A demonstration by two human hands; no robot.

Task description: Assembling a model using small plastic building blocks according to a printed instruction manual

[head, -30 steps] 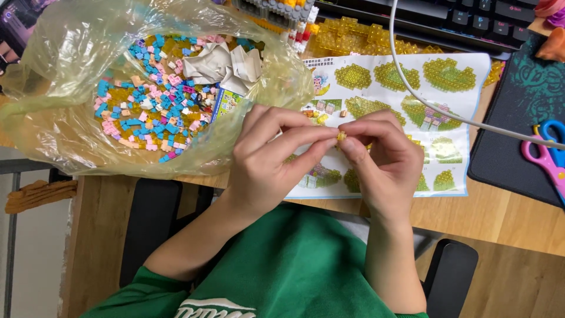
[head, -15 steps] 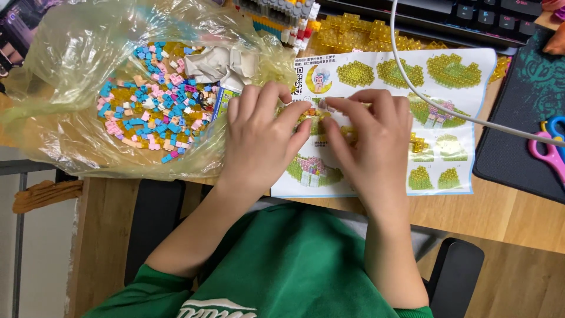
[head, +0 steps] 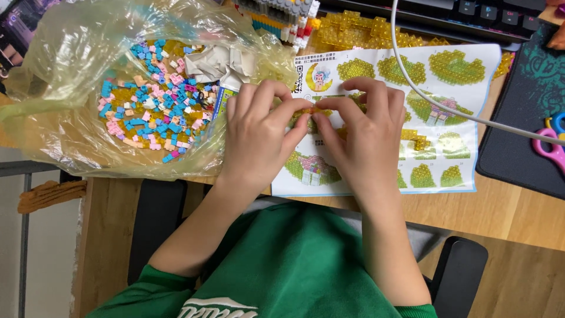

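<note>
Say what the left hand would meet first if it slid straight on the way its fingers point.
Probably the right hand: the left hand points up-right, fingertips already meeting it over a small translucent yellow brick piece above the printed paper instruction sheet.

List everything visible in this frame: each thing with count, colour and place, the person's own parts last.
small bricks: a few, yellow, pinched between both hands
instruction sheet: one, white with yellow pictures, on the desk under the hands
plastic bag: one, clear yellowish, left on the desk
loose bricks: many, blue, pink, yellow, inside the bag
built brick pieces: several, translucent yellow, above the sheet
keyboard: one, black, top right
cable: one, white, across the sheet
mat: one, dark, right
scissors: one, pink and blue handles, right edge
desk: one, wooden
left hand: on the bricks
right hand: on the bricks
</note>
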